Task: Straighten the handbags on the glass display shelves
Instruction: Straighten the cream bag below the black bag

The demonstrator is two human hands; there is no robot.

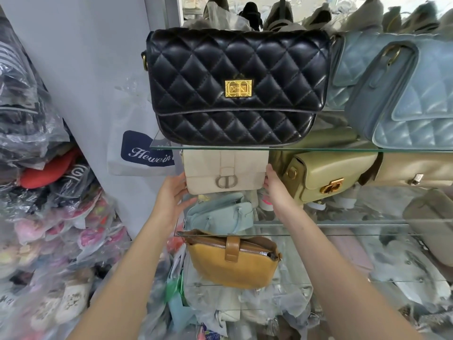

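Both hands are on the cream bag [226, 173] at the left end of the second glass shelf [343, 228], left hand [172, 192] gripping its left side and right hand [274, 186] gripping its right side. Black quilted bag [236, 85] sits at the left front corner of the top shelf [318, 149] (gold clasp facing out), blue quilted bag [402, 94] just beside it.

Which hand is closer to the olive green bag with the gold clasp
Right. The right hand grips the cream bag on the end that faces the olive green bag, almost touching it. The left hand holds the cream bag's far end.
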